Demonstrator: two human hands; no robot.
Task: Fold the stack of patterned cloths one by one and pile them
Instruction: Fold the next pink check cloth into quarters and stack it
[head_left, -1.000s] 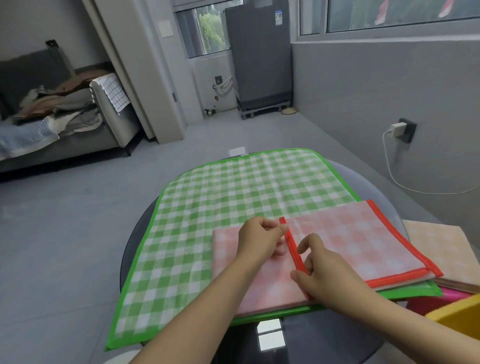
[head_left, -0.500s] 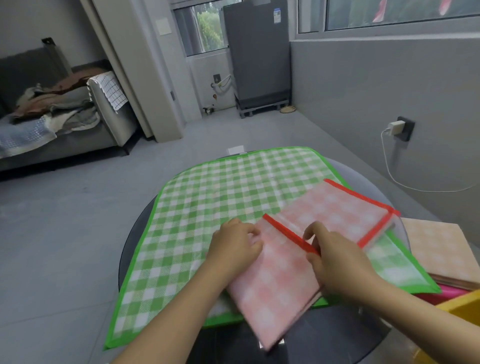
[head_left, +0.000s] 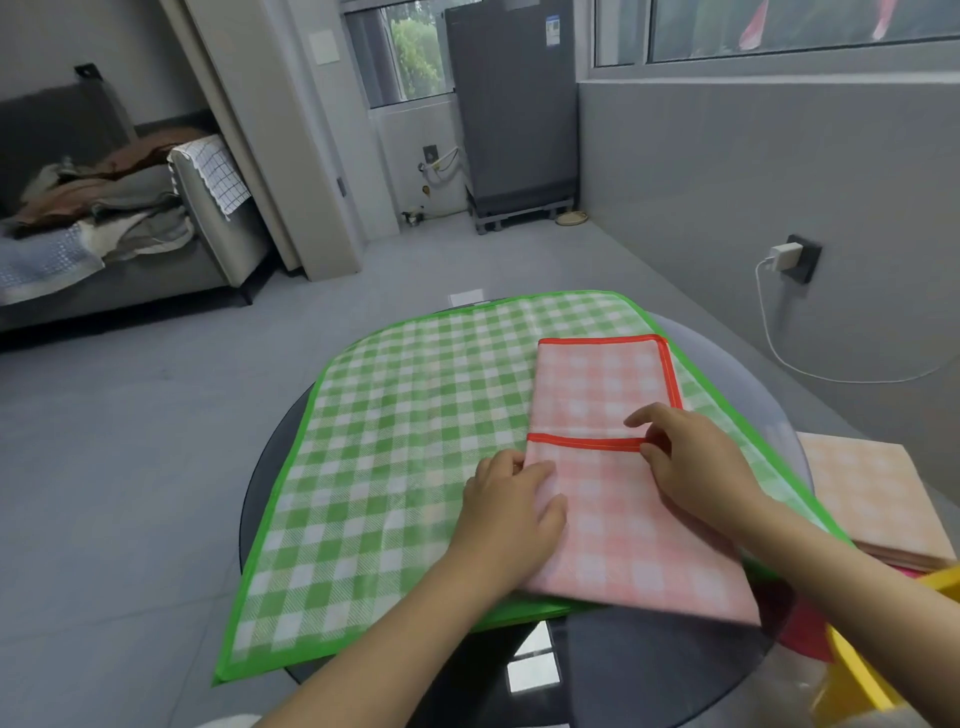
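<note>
A pink checked cloth (head_left: 618, 509) with a red border lies folded on the right part of a large green checked cloth (head_left: 395, 447), its long side pointing away from me. The green cloth is spread flat over the round dark glass table (head_left: 649, 670). My left hand (head_left: 506, 506) grips the pink cloth's left edge, fingers lying over its top. My right hand (head_left: 691, 467) pinches the red-bordered flap edge that crosses the cloth's middle, between thumb and forefinger.
A pile of folded peach checked cloths (head_left: 872, 493) sits right of the table on something red (head_left: 802, 642). A yellow object (head_left: 857, 680) is at the lower right. A charger with a white cable (head_left: 779, 257) hangs on the right wall. A sofa (head_left: 104, 228) stands far left.
Both hands lifted the pink cloth, turned it about a quarter turn and set it down further right on the green cloth. The red flap edge now runs across instead of away from me.
</note>
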